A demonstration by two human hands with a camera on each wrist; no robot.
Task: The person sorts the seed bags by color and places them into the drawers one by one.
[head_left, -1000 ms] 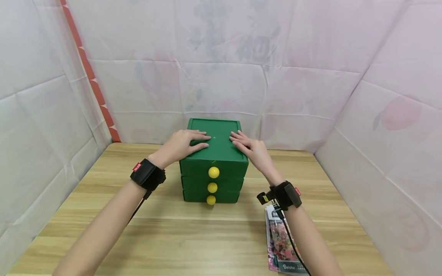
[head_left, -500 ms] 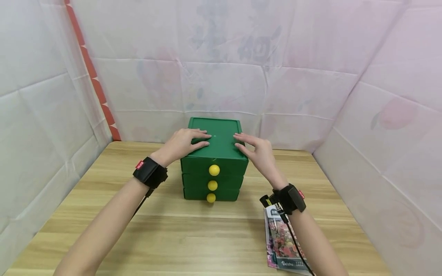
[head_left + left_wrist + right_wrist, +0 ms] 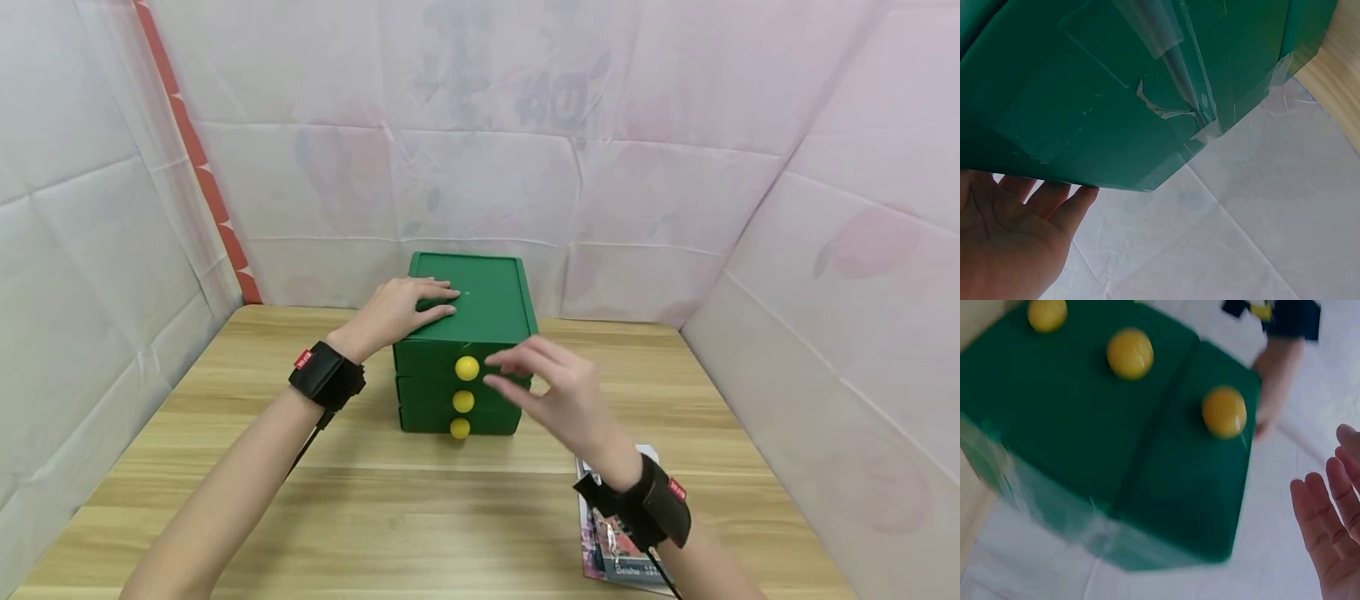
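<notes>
A green three-drawer box (image 3: 471, 312) stands on the wooden table (image 3: 375, 517) near the back wall. Each drawer front carries a yellow ball knob; the top knob (image 3: 467, 367) (image 3: 1224, 411) sits above the middle knob (image 3: 463, 401) and the bottom knob (image 3: 460, 427). My left hand (image 3: 401, 308) lies flat on the box's top, fingers straight. My right hand (image 3: 551, 387) hovers in the air in front of the box's right front, fingers spread, just right of the top knob and holding nothing. In the left wrist view the green side of the box (image 3: 1116, 87) fills the frame above the left palm (image 3: 1010, 244).
A colourful booklet (image 3: 611, 542) lies on the table at the front right, partly under my right forearm. Pale fabric walls (image 3: 825, 250) close in the table on the left, back and right. Black wrist straps (image 3: 327, 379) sit on both wrists.
My right hand has lifted off the box's top and come forward and down to the front, near the top knob. The left hand has stayed flat on the top.
</notes>
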